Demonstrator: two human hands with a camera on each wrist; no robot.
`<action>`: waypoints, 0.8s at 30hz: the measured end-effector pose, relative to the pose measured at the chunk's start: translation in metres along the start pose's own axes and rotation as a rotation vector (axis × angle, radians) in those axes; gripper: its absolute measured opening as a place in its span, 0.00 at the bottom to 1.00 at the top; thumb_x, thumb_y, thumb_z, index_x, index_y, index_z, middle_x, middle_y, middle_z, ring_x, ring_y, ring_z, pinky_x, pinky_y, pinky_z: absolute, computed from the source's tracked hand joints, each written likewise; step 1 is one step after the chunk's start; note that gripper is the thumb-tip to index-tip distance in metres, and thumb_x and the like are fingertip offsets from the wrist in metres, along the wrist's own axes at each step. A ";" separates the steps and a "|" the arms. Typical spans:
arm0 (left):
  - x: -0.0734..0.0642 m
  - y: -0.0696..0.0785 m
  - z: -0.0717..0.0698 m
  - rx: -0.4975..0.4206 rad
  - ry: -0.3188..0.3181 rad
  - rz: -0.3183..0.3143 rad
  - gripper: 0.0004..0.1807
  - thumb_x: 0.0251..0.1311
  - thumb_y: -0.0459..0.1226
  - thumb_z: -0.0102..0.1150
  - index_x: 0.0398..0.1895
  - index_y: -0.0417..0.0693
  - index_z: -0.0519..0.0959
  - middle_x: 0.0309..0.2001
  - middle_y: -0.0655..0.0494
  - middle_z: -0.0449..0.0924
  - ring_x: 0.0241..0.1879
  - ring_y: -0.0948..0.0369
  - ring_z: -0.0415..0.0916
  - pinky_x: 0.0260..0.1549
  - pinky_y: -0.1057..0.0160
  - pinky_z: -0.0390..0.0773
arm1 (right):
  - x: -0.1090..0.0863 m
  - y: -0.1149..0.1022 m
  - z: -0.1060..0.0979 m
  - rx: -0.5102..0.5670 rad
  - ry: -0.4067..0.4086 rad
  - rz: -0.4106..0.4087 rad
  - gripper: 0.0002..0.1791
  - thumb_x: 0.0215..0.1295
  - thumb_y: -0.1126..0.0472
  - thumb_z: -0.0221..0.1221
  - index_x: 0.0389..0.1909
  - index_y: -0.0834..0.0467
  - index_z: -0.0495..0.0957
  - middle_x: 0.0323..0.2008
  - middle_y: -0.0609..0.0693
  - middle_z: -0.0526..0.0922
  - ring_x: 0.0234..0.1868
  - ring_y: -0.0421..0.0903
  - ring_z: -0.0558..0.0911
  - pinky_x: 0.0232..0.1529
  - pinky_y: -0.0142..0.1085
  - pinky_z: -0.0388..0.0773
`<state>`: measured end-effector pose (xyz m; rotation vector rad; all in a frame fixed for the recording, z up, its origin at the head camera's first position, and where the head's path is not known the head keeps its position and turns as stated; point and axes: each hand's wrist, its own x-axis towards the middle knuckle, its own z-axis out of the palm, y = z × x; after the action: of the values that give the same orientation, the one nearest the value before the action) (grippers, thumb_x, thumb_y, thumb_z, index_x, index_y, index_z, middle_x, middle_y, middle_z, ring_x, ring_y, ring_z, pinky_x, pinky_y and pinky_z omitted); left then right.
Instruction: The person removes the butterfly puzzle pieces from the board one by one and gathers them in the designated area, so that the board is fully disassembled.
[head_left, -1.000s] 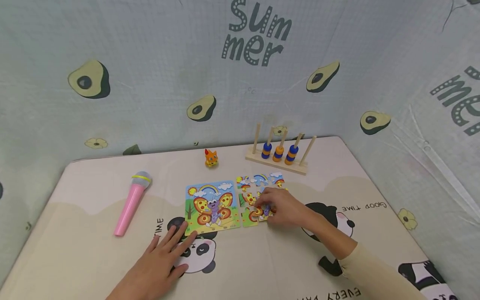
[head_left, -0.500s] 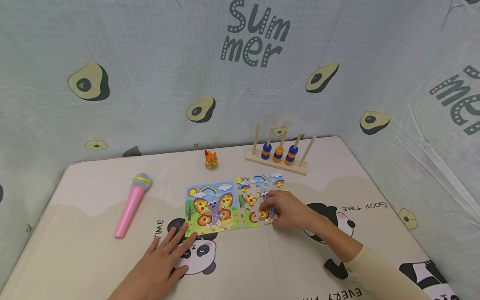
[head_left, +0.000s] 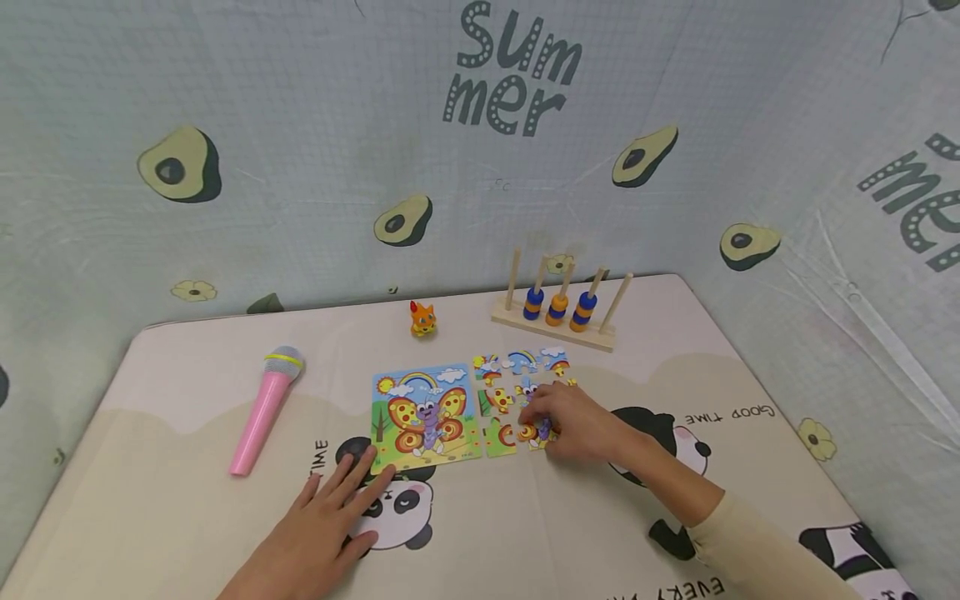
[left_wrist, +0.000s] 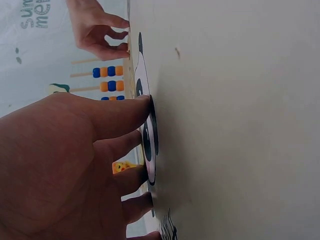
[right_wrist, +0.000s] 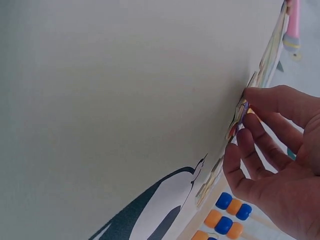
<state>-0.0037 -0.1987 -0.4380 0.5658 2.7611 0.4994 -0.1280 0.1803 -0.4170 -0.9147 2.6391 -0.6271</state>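
Observation:
My left hand (head_left: 318, 525) rests on the table with its fingers spread, near the lower left corner of a butterfly picture board (head_left: 427, 417). Right of that board lie several loose jigsaw pieces in rows, among them a bottom-left piece (head_left: 498, 438) and a rainbow piece (head_left: 521, 360). Over the lower part of these rows, my right hand (head_left: 581, 423) pinches a jigsaw piece (head_left: 542, 432) with purple and orange print. The right wrist view has thumb and fingertips at this piece (right_wrist: 241, 115), low over the tabletop. My right hand hides part of the pieces at the right.
Behind the pieces stands a wooden bead rack (head_left: 555, 321) with blue and orange beads on its pegs. A small orange toy figure (head_left: 423, 319) sits at the back. To the left lies a pink toy microphone (head_left: 266, 408). A printed cloth (head_left: 187, 500) covers the table.
My right hand has shifted slightly right with the pinched jigsaw piece, so a gap now shows between it and the bottom-left piece. My left hand stays in place.

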 end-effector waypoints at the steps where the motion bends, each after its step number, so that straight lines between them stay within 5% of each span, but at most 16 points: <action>1: 0.000 0.000 0.000 -0.001 -0.002 -0.002 0.38 0.70 0.49 0.63 0.81 0.60 0.63 0.84 0.46 0.52 0.81 0.38 0.52 0.71 0.25 0.55 | 0.000 0.000 0.000 -0.003 0.002 -0.002 0.24 0.49 0.74 0.66 0.49 0.54 0.88 0.48 0.45 0.84 0.52 0.46 0.77 0.56 0.48 0.75; 24: -0.001 0.001 0.001 0.009 0.015 0.003 0.38 0.69 0.50 0.63 0.81 0.59 0.64 0.83 0.46 0.53 0.81 0.39 0.53 0.71 0.25 0.56 | 0.003 -0.010 -0.001 -0.010 0.030 -0.024 0.19 0.55 0.70 0.68 0.49 0.54 0.88 0.46 0.45 0.84 0.48 0.45 0.78 0.53 0.45 0.77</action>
<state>-0.0027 -0.1984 -0.4382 0.5702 2.7783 0.4940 -0.1252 0.1720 -0.4121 -0.9490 2.6633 -0.6393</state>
